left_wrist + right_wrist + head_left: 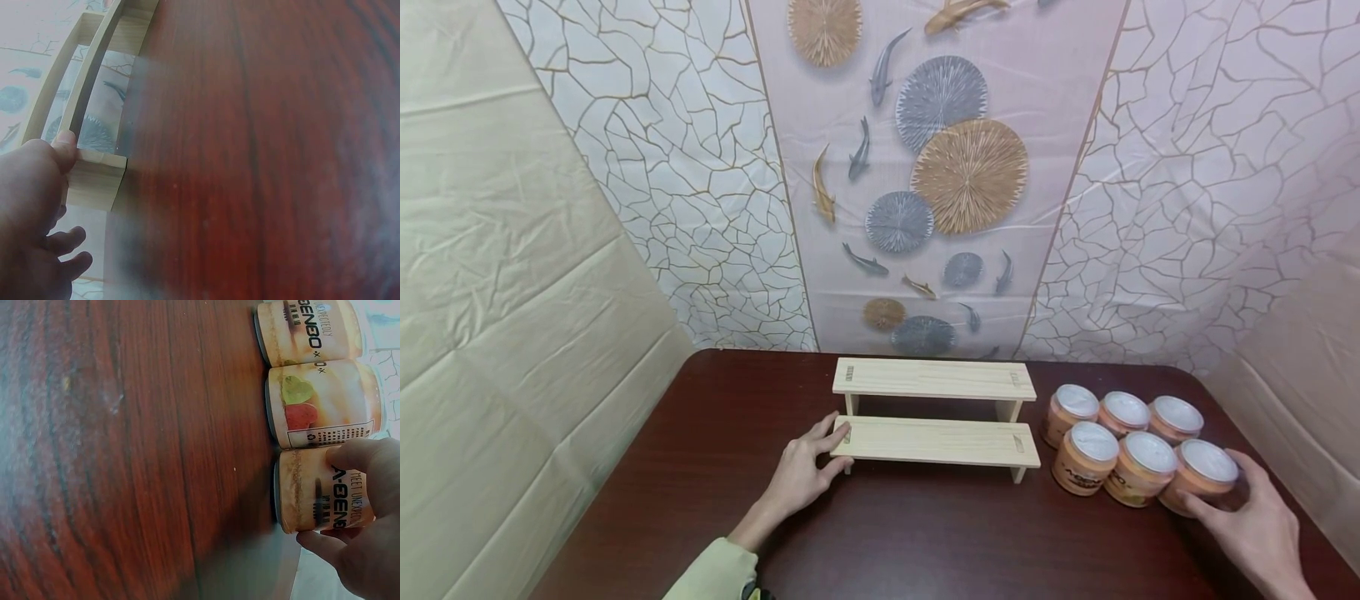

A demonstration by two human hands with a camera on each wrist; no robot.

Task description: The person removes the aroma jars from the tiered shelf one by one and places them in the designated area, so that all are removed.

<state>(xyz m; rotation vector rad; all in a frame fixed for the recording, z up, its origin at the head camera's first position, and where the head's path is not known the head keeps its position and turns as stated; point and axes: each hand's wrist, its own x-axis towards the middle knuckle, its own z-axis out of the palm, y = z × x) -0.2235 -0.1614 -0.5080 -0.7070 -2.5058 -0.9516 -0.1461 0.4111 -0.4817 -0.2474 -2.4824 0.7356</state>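
A pale wooden two-tier stand [936,440] sits on the dark table, its rear board higher than the front one. My left hand [797,471] grips the left end of the front board, fingers on top and thumb at the front edge. In the left wrist view the thumb of the left hand [31,194] lies against the board's edge. At the right, my right hand [1262,525] holds the front right jar [1202,479], an orange-labelled one with a whitish lid. The right wrist view shows thumb and fingers around this jar [303,490], whose base appears to be on the table.
Several similar jars [1084,462] stand close together in two rows, just right of the stand. Dark reddish wood makes up the tabletop [715,417]. A patterned cloth backdrop [715,208] rises behind it, with beige cloth walls [497,333] at both sides.
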